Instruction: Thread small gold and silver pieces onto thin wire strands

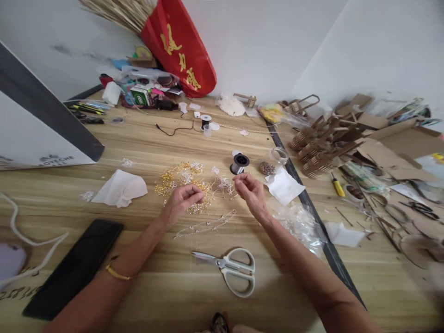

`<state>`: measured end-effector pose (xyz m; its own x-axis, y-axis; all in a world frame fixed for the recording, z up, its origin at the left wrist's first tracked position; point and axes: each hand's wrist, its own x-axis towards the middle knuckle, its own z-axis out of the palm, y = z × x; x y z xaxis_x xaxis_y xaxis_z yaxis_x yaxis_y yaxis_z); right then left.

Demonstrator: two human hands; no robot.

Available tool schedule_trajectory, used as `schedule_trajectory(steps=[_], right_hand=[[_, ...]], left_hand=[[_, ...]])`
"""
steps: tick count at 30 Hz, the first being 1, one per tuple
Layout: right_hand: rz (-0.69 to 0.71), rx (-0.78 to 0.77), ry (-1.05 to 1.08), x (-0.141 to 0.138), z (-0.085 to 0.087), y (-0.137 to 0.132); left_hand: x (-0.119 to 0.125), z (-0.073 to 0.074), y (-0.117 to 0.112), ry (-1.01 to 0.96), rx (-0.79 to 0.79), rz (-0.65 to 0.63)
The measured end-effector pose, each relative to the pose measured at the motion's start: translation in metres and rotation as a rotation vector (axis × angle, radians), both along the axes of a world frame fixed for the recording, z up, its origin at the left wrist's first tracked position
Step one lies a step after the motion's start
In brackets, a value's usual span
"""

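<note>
My left hand (pixel 185 199) is closed in a pinch over a pile of gold and silver beads (pixel 167 180). Whatever lies between its fingers is too small to make out. To the right, my right hand (pixel 249 189) also pinches, its fingertips just below a black spool of thin wire (pixel 239 162); I cannot see what it grips. Between the hands lies a tangle of short silvery wire pieces (pixel 225 186). A beaded chain (pixel 204 226) is laid out on the table nearer to me. Below it rest white-handled scissors (pixel 227 268), blades pointing left.
White tissue (pixel 120 188) and a black tablet-like slab (pixel 74 268) are on the left. On the right are a white paper (pixel 284 186), clear plastic bags (pixel 300 226), a round clear container (pixel 279 155) and small woven baskets (pixel 319 145). A red bag (pixel 180 51) stands behind.
</note>
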<state>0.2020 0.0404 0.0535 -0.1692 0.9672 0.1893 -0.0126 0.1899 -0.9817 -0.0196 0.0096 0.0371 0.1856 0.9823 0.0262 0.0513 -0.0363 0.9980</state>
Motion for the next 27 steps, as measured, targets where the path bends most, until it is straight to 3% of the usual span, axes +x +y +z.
schedule_trajectory(steps=[6, 12, 17, 23, 27], right_hand=[[0.187, -0.107, -0.101, -0.004, 0.004, -0.019], [0.401, -0.208, 0.03, -0.011, 0.002, -0.04], [0.35, -0.203, 0.014, -0.003, 0.006, -0.041], [0.254, 0.005, -0.318, 0.015, 0.013, -0.045], [0.202, 0.072, -0.4, 0.026, 0.015, -0.049]], left_hand=[[0.011, 0.011, -0.007, 0.228, 0.278, 0.0], [0.024, 0.021, -0.012, 0.36, 0.623, -0.019], [0.034, 0.025, -0.013, 0.408, 0.725, -0.031], [0.045, 0.031, -0.013, 0.456, 0.79, -0.075], [0.049, 0.025, -0.014, 0.452, 0.776, -0.065]])
